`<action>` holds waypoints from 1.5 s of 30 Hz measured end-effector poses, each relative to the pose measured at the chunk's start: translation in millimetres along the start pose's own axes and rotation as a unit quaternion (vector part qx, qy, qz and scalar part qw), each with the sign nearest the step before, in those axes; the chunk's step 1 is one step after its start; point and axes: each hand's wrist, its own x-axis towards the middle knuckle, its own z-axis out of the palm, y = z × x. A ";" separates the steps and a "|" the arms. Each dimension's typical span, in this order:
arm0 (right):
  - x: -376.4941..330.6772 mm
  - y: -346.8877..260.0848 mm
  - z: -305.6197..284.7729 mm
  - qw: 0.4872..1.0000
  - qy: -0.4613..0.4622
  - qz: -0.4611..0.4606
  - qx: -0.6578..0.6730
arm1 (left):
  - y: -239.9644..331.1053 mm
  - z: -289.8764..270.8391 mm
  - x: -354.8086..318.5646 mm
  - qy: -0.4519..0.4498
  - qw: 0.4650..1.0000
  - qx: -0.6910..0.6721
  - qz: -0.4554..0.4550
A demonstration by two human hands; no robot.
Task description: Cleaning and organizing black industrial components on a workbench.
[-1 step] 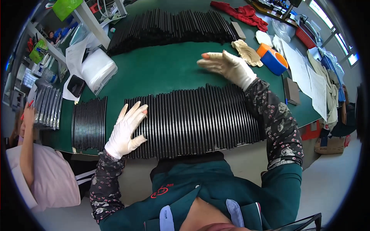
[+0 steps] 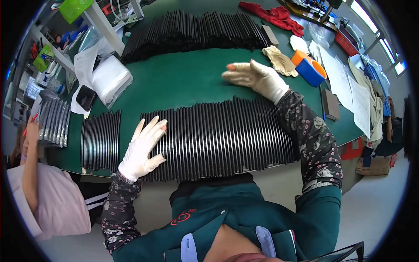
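A wide row of glossy black rods point(image 2: 218, 137) lies side by side along the near edge of the green table. My left hand point(image 2: 142, 148), in a white glove with a bare fingertip showing, rests flat on the row's left end, fingers spread. Above the far right side of the row, my right hand point(image 2: 257, 79) is held in the air with its gloved fingers stretched out and nothing in them. To the left, apart from the wide row, is a smaller group of black rods point(image 2: 101, 139). A large pile of black rods point(image 2: 196, 28) lies at the back.
Plastic bags point(image 2: 111, 78) and a phone point(image 2: 86, 97) lie at the left. Blue and orange tape rolls point(image 2: 310, 72), a loose glove point(image 2: 280, 60), a grey block point(image 2: 330, 104) and papers point(image 2: 340, 78) are on the right. A person in pink point(image 2: 50, 196) sits at far left near wrapped bundles point(image 2: 54, 120).
My right hand has shifted very slightly down and to the left. My left hand and the rods look unmoved.
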 end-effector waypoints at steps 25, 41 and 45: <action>0.2 9.4 14.7 0.988 -0.148 0.043 0.010 | 6.2 -6.3 -0.5 -0.012 0.998 -0.031 -0.045; -38.8 -8.1 -32.7 0.994 -0.080 0.065 0.016 | 3.9 -6.8 -1.8 -0.011 0.999 -0.020 -0.039; -39.2 -9.4 -28.8 0.993 -0.094 0.062 0.020 | 4.5 -6.2 -2.4 -0.008 0.999 -0.025 -0.044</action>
